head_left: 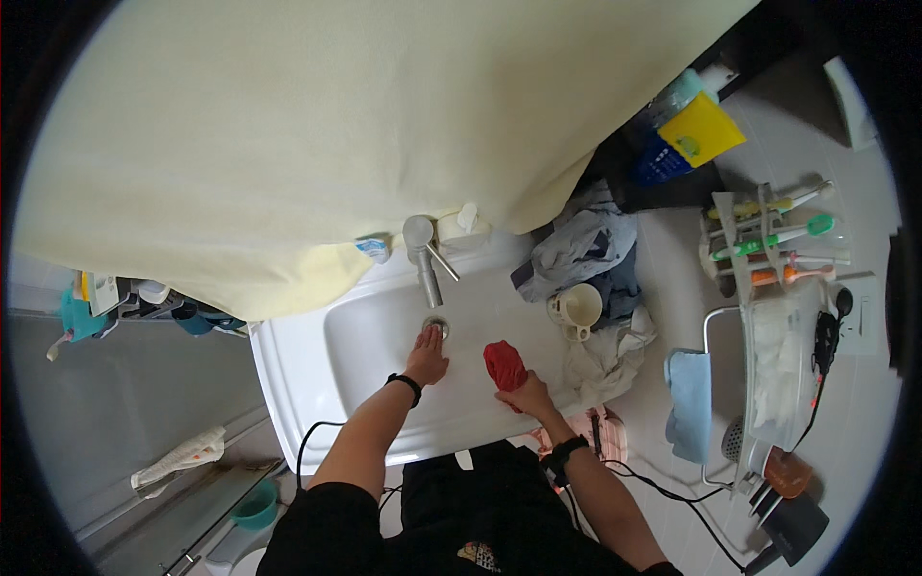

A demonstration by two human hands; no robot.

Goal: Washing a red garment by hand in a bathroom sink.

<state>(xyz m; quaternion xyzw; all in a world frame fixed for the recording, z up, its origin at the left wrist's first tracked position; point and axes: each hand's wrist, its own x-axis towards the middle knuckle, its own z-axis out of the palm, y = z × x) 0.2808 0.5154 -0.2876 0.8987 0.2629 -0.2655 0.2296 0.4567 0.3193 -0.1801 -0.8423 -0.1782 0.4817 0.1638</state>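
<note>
My left hand (428,359) reaches into the white sink (360,355), its fingers stretched out onto the round metal drain (436,326) below the faucet. My right hand (527,396) is closed around a bunched red cloth (503,365), held over the right part of the basin. Behind the drain stands the silver faucet (423,254), its lever pointing to the right. A cream mug (578,307) with a handle is on the sink's right side, beside piled grey and dark clothes (591,250) and a pale crumpled cloth (610,360).
A cream curtain-like sheet (317,134) hangs across the back. On the right wall are a toothbrush holder (738,235), a rack with a light blue towel (688,403) and a dark hair dryer (795,526). Black cables (672,494) run near my right arm. A small blue-white packet (373,250) lies left of the faucet.
</note>
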